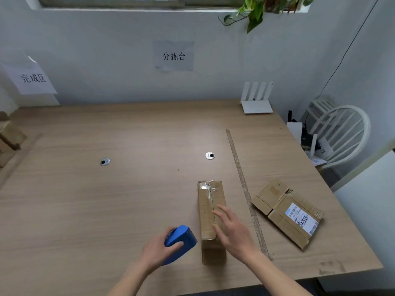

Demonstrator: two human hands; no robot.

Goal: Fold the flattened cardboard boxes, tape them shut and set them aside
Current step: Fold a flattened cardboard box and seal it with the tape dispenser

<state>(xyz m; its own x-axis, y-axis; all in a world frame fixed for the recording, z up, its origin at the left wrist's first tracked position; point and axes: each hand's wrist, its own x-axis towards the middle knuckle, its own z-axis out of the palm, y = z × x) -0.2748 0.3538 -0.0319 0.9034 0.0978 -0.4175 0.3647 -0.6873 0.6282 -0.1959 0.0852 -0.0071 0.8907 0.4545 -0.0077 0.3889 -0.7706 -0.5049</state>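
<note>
While gripping the blue tape dispenser (180,242) near the front edge of the wooden table (106,210), left hand (159,249) closed around its body, thumb across the near face, just left of the folded cardboard box (211,212). Right hand (234,230) open, fingers spread, laid over the near half of that box's top, touching or just above it, hard to say which. One folded box, then, long and narrow, between the two hands, clear tape shining along its top seam and over the far end. One flattened cardboard box (286,212) lying to the right, well apart from both hands, carrying a white and blue shipping label (302,218) with a barcode and print too small to read; a small "10" marked near its far flap. Between the two boxes, a long thin strip (245,189) running away across the table. Further out, two round metal grommets (105,161) set in the tabletop, the second one (210,155) beyond the folded box. At the far right corner, one white router (256,99) with four upright antennas. On the wall, two paper signs: centre sign (173,56) reading "分拣台", left sign (33,77) reading "完成区". Off the right edge, one white chair (342,133); above, green plant leaves (256,11) hanging by the window.
</note>
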